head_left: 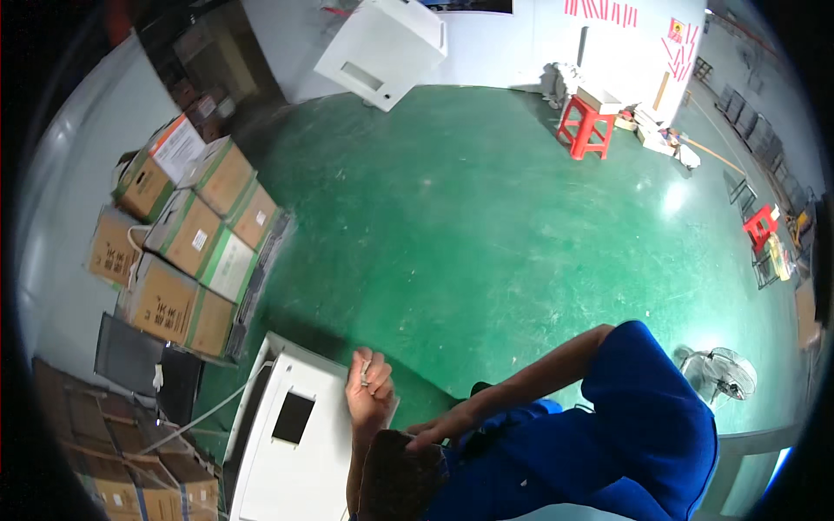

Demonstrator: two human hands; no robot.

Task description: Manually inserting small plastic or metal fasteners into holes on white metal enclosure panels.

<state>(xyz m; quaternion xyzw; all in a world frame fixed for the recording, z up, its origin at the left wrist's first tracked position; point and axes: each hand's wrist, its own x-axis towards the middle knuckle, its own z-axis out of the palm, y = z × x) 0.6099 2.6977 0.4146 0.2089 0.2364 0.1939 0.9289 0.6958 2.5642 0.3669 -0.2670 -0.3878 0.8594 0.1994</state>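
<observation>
My left hand (369, 386) is raised at the edge of a white metal cabinet (326, 469). Its fingers are curled closed around something small and pale that I cannot make out. A dark rectangular opening (294, 418) shows in the cabinet's white face. My right arm, in a blue sleeve, reaches across my body. The right hand (443, 425) has its fingers closed at the edge of a dark brown, rough-looking thing (400, 482), whose kind I cannot tell. That thing hides part of my left forearm.
Stacked cardboard boxes (182, 234) stand left on a pallet, with more boxes (130, 443) at lower left. A grey cable (217, 406) runs from the cabinet. Another white cabinet (387, 52) stands far ahead. A red stool (586, 130) and a fan (725, 373) are on the green floor.
</observation>
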